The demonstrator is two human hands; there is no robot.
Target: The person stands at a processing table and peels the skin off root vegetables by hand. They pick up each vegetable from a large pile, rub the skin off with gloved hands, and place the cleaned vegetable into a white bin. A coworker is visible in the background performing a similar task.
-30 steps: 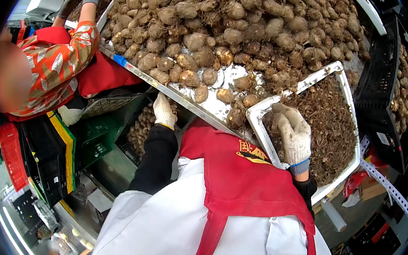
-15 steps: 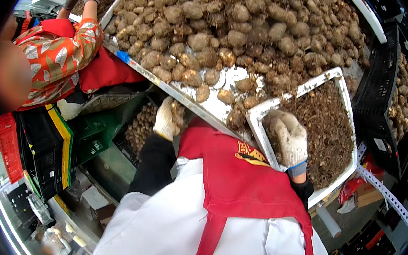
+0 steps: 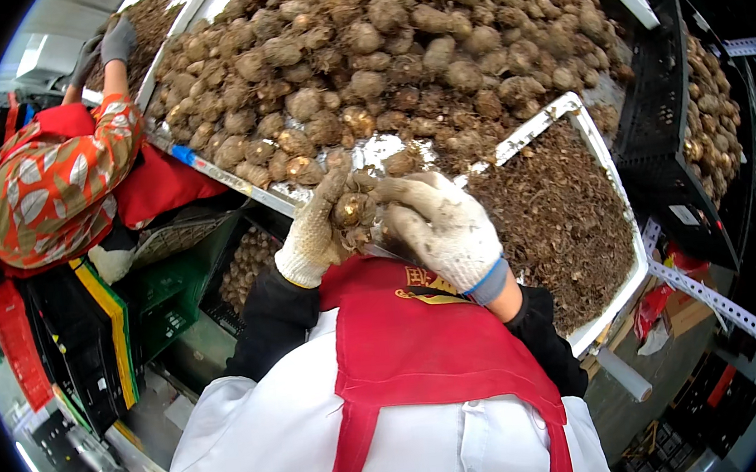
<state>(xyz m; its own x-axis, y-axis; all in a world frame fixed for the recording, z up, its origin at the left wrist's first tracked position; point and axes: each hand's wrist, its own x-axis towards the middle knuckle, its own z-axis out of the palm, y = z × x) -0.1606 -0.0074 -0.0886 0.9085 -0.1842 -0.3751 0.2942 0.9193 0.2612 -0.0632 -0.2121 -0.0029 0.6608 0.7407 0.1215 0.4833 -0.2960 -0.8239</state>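
In front of my red apron, my left hand (image 3: 309,229), in a dirty white knit glove, is closed round a brown, hairy taro (image 3: 354,209) whose pale cut face shows. My right hand (image 3: 445,225), gloved the same way, is bent over the taro from the right with its fingertips against it. Below those fingers shows a thin grey edge that looks like a small knife blade (image 3: 382,241); its handle is hidden in the glove. Just beyond both hands, a large heap of taros (image 3: 378,45) covers the white worktable.
A white tray (image 3: 616,178) of brown root trimmings stands at my right. Beyond it, a black crate (image 3: 653,118) leans by more taros. On the left are a crate of taros (image 3: 249,262), stacked crates (image 3: 86,328), and a co-worker in an orange patterned sleeve (image 3: 71,170).
My right hand has come out of the trimmings tray and over to my left hand. My left hand has lifted the taro up in front of my apron. The view has shifted.
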